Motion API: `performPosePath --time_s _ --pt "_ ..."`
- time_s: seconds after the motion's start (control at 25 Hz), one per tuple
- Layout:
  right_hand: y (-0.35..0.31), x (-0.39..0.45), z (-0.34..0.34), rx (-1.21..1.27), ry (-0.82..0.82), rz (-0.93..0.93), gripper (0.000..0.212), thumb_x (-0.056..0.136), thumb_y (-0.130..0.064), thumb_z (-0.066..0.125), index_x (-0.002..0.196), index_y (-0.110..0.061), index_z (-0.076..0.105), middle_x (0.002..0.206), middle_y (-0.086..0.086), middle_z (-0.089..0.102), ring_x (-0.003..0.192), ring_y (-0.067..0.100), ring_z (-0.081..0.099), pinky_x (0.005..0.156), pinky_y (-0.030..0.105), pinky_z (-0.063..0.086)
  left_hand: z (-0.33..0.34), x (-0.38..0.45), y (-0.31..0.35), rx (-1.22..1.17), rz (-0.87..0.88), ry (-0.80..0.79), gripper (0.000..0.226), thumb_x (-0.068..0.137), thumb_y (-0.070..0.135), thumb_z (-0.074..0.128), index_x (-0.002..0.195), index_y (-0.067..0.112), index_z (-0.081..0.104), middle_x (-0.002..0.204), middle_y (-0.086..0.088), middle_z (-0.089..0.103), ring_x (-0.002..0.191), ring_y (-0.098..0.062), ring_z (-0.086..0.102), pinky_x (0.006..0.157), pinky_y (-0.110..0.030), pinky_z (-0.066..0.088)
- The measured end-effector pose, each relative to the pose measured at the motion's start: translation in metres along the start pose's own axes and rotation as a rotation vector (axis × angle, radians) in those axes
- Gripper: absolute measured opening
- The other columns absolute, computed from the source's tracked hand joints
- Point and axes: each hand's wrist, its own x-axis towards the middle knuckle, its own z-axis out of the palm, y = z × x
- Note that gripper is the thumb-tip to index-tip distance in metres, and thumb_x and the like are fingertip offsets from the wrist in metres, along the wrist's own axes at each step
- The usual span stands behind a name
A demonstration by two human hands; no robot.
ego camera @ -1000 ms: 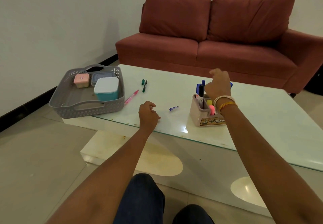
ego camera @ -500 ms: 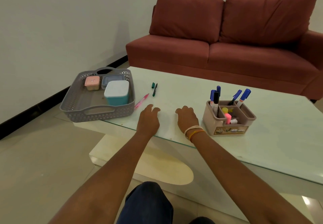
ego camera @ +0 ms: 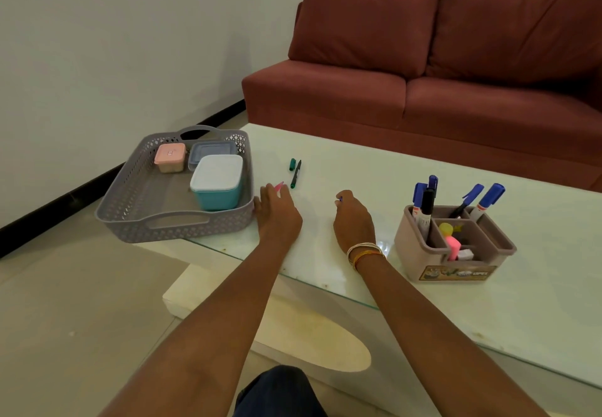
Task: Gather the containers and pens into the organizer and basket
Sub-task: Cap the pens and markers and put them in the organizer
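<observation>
My left hand [ego camera: 277, 211] lies over a pink pen [ego camera: 279, 185] just right of the grey basket [ego camera: 176, 225]; only the pen's tip shows between the relaxed fingers. My right hand [ego camera: 353, 219] rests on the glass with curled fingers pinching a small blue pen cap [ego camera: 339, 200]. A dark green pen [ego camera: 296, 175] and its green cap [ego camera: 292, 164] lie beyond both hands. The basket holds a teal container [ego camera: 216, 184], a pink container [ego camera: 170, 157] and a grey-blue container [ego camera: 208, 150]. The beige organizer [ego camera: 420, 254] at right holds several markers [ego camera: 490, 196] and highlighters.
The glass coffee table [ego camera: 407, 156] has its near edge under my forearms. The basket overhangs the table's left corner. A red sofa [ego camera: 423, 91] stands behind the table, and a wall runs along the left. My knee shows at the bottom.
My right hand came back from the organizer to the blue cap and has curled round it. My left hand slid left and forward onto the pink pen.
</observation>
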Motion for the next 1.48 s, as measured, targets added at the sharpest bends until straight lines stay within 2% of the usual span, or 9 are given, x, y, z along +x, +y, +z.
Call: performPosePath --time_s 0.16,0.44,0.68,0.88,0.96,1.04,1.24,1.36,1.48 --pt "0.005 0.009 0.006 -0.089 -0.053 0.031 0.026 0.093 -0.004 0.042 0.108 -0.009 0.063 0.101 0.012 0.056 0.074 0.032 0.057 0.06 0.028 0.037 0.003 0.005 0.0 -0.001 -0.034 0.063 0.034 0.089 0.004 0.038 0.118 0.01 0.055 0.111 -0.014 0.055 0.103 -0.03 0.053 0.091 -0.038 0.04" --pt "0.002 0.01 0.005 -0.12 -0.109 0.093 0.025 0.094 -0.009 0.04 0.108 -0.012 0.06 0.1 0.01 0.06 0.079 0.031 0.061 0.061 0.028 0.036 -0.009 -0.006 0.005 0.048 -0.109 0.075 0.022 0.096 0.011 0.045 0.118 0.01 0.051 0.106 -0.014 0.055 0.09 -0.026 0.059 0.076 -0.031 0.049" --pt "-0.005 0.028 0.017 -0.103 -0.073 0.13 0.023 0.091 -0.008 0.04 0.107 -0.013 0.054 0.088 0.008 0.067 0.074 0.029 0.06 0.06 0.028 0.034 -0.009 0.001 0.005 -0.033 -0.099 0.058 0.058 0.095 0.006 0.052 0.147 0.014 0.026 0.116 -0.014 0.047 0.077 -0.016 0.064 0.073 -0.024 0.056" --pt "-0.013 0.061 0.039 -0.208 -0.101 0.134 0.033 0.087 -0.005 0.043 0.115 -0.011 0.058 0.114 0.011 0.055 0.102 0.03 0.053 0.081 0.036 0.042 -0.007 0.007 0.003 -0.101 -0.115 0.066 0.06 0.094 0.004 0.054 0.148 0.009 0.028 0.116 -0.014 0.049 0.085 -0.016 0.062 0.079 -0.024 0.056" --pt "-0.012 0.071 0.05 -0.292 -0.09 0.16 0.027 0.092 -0.016 0.041 0.11 -0.009 0.06 0.116 0.012 0.052 0.106 0.03 0.048 0.085 0.039 0.038 -0.004 0.01 0.005 -0.152 -0.111 0.066 0.051 0.096 0.004 0.051 0.144 0.009 0.033 0.114 -0.012 0.05 0.087 -0.016 0.06 0.079 -0.024 0.055" --pt "-0.016 0.082 0.058 -0.29 -0.076 0.168 0.038 0.097 -0.035 0.038 0.11 -0.008 0.062 0.118 0.012 0.053 0.111 0.03 0.046 0.092 0.043 0.036 -0.006 0.011 0.005 -0.218 -0.129 0.054 0.045 0.097 0.003 0.047 0.14 0.01 0.037 0.116 -0.011 0.048 0.093 -0.018 0.059 0.079 -0.023 0.052" --pt "-0.044 0.109 0.084 -0.28 -0.059 -0.073 0.058 0.091 -0.06 0.039 0.108 -0.01 0.064 0.106 0.008 0.063 0.102 0.025 0.055 0.094 0.041 0.041 -0.006 0.013 0.005 -0.448 -0.15 0.076 0.034 0.097 0.006 0.035 0.129 0.013 0.039 0.125 -0.012 0.045 0.106 -0.029 0.05 0.087 -0.032 0.044" --pt "-0.062 0.131 0.102 -0.177 -0.165 0.003 0.055 0.092 -0.055 0.045 0.115 -0.007 0.059 0.112 0.011 0.061 0.103 0.026 0.058 0.089 0.037 0.046 -0.003 0.023 0.014 -0.499 -0.334 0.085 0.033 0.102 0.041 0.027 0.12 0.017 0.041 0.124 -0.009 0.054 0.109 -0.024 0.056 0.094 -0.035 0.047" --pt "-0.07 0.151 0.111 -0.165 -0.31 0.116 0.041 0.095 -0.035 0.048 0.125 -0.007 0.053 0.126 0.014 0.055 0.112 0.03 0.058 0.093 0.038 0.049 0.002 0.027 0.012 -0.488 -0.451 0.08 0.043 0.101 0.045 0.028 0.128 0.014 0.042 0.133 -0.011 0.05 0.121 -0.029 0.049 0.101 -0.041 0.04"
